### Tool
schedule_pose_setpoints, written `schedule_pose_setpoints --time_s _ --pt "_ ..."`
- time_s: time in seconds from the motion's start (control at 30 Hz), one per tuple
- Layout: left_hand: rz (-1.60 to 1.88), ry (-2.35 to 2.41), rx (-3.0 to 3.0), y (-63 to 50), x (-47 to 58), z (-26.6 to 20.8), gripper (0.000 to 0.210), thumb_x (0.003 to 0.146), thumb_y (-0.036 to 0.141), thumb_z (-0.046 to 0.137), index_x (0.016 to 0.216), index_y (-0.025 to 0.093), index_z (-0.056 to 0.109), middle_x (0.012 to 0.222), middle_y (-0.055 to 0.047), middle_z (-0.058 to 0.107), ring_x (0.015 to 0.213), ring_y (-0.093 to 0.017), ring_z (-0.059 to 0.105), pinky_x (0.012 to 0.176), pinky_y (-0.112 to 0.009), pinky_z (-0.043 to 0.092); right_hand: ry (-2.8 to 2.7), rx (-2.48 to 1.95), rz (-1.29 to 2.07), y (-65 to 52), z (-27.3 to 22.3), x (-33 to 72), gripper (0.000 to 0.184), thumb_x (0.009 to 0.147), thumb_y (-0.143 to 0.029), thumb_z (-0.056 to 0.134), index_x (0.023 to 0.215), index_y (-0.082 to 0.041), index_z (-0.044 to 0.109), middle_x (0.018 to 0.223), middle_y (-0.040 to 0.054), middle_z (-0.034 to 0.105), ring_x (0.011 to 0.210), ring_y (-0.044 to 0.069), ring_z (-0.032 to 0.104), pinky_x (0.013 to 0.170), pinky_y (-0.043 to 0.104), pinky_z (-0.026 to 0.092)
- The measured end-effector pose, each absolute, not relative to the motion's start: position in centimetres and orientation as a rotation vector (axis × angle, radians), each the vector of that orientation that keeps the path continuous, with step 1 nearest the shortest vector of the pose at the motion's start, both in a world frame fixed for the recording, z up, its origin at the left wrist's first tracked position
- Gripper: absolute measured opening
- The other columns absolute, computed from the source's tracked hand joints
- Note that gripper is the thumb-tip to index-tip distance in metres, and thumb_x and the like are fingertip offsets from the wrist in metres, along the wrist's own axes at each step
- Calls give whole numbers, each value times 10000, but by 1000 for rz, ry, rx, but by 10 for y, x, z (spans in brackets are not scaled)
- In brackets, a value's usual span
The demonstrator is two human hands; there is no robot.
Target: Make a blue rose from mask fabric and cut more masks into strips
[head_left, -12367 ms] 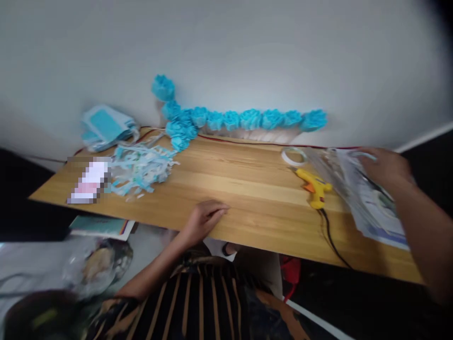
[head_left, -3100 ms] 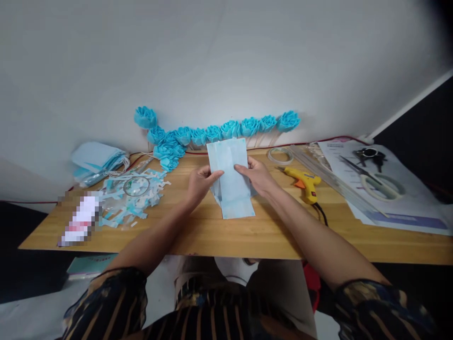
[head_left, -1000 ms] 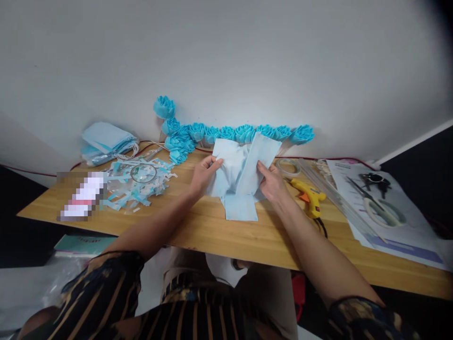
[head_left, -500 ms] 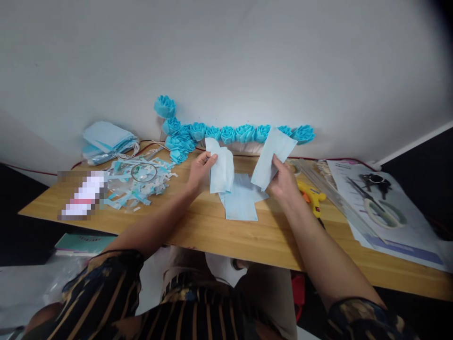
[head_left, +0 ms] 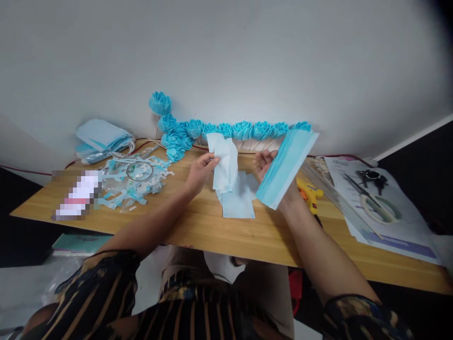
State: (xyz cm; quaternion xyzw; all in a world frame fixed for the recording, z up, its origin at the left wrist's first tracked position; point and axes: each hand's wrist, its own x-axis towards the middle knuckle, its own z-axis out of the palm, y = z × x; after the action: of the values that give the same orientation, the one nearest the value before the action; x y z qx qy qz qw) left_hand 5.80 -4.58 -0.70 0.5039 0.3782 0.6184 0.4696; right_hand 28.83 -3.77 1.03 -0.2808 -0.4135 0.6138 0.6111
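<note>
Left fingers [head_left: 205, 158] pinch a pale sheet [head_left: 225, 163]; right fingers [head_left: 261, 161] curl beside a slanted blue sheet [head_left: 288, 167], grip hidden.

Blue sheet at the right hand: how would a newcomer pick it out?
Over the wooden table, find the right hand. In front of it slants the blue sheet. Unlike the paler sheet in the left hand, its face is brighter blue with darker streaks along one edge.

Soft, dim light pales the wall [head_left: 240, 71] centrally, with the top right corner black.
</note>
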Motion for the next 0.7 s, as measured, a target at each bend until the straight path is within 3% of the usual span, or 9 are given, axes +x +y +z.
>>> schedule_pose_setpoints --time_s 0.07,0.13,0.2,0.37,0.47,0.57,0.7 --pt "1500 923 1250 -48 59 -7 344 684 491 826 825 190 738 799 9 690 737 -126 572 707 -237 469 -942 -602 1499 -40 14 281 164 726 -426 761 760 -309 651 1151 -54 739 1237 200 625 1048 370 521" --pt "1479 925 1265 -50 60 -6 349 681 502 829 830 197 751 809 3 707 752 -138 588 722 -249 483 -965 -622 1550 -42 15 272 179 697 -409 792 738 -297 660 1237 -51 724 1279 215 608 1086 375 505" --pt "1458 925 1286 -53 62 -5 346 682 506 833 831 201 764 822 -1 724 771 -151 607 742 -265 498 -969 -693 1605 -43 12 264 194 675 -399 816 752 -284 679 1187 -24 748 1226 234 642 1062 387 527" --pt "1407 936 1410 -54 63 -9 324 672 501 844 740 192 774 755 -3 720 729 -165 613 691 -277 496 -958 -862 1614 -41 -3 259 358 560 -456 900 768 -236 708 793 18 775 912 271 737 884 413 601" --pt "1400 962 1460 -52 63 -13 303 702 490 829 751 194 788 765 -16 734 735 -177 636 684 -284 498 -954 -845 1482 -38 -4 264 458 520 -499 925 834 -230 729 819 19 792 915 271 743 882 403 602" --pt "1389 991 1475 -52 62 -12 330 714 509 817 833 201 810 895 -40 783 850 -219 689 785 -319 537 -942 -800 1398 -33 0 270 478 503 -486 940 853 -244 723 883 4 804 968 254 741 900 372 604" --pt "1373 1064 1503 -55 60 -7 394 773 554 752 921 196 821 1053 -66 793 1042 -270 697 943 -366 532 -977 -707 1421 -30 5 281 439 577 -441 921 920 -268 707 960 -21 800 1039 225 732 939 345 601"
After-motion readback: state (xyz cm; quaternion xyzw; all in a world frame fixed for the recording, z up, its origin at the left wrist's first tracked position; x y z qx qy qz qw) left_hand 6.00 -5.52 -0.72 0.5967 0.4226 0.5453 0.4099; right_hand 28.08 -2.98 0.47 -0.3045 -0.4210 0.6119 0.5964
